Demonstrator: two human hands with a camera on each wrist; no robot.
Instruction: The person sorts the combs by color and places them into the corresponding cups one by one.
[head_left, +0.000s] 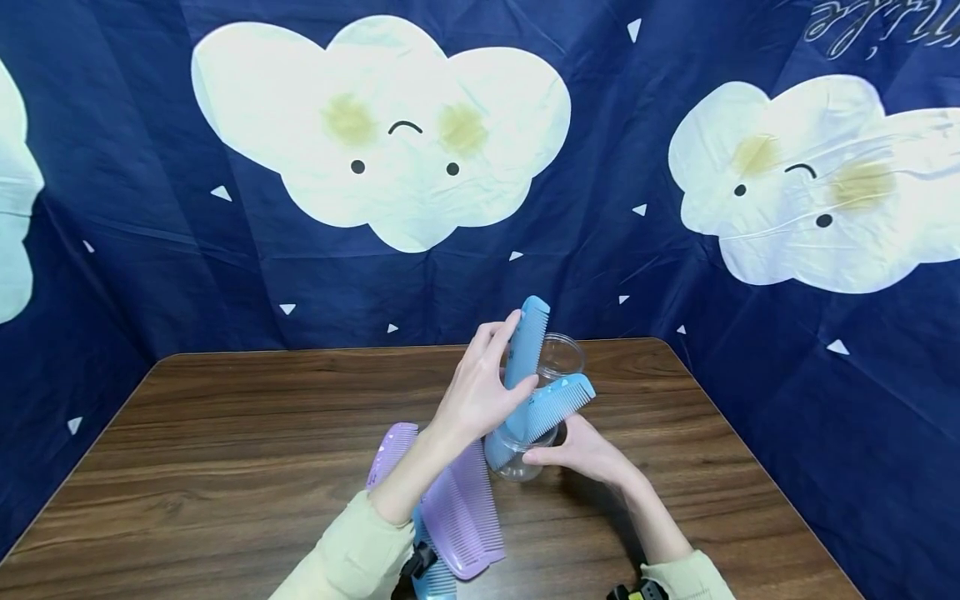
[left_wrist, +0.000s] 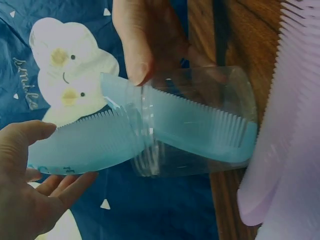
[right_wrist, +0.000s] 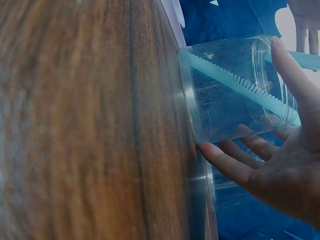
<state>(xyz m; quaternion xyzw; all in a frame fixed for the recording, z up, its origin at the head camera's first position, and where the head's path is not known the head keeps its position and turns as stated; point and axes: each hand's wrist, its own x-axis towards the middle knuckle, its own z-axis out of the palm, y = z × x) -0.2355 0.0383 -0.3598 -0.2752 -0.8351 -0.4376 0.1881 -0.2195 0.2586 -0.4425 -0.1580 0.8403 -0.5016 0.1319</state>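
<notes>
My left hand (head_left: 482, 387) pinches a light blue comb (head_left: 528, 337) between thumb and fingers, holding it nearly upright with its lower end at the mouth of a clear plastic jar (left_wrist: 200, 80). A second light blue comb (head_left: 564, 402) leans slantwise inside that jar, its top end sticking out over the rim to the right. Around the jar's right side, near the rim, curl the thumb and fingers of my right hand (head_left: 588, 454). The jar stands upright on the table. How deep the held comb reaches is hard to see.
Several purple combs (head_left: 465, 508) lie overlapping on the wooden table (head_left: 247, 450), under and beside my left forearm. Part of another blue comb (head_left: 435, 581) shows below them. Behind the held jar stands another clear container (head_left: 561, 354). A blue cloud-print curtain (head_left: 600, 275) surrounds the table.
</notes>
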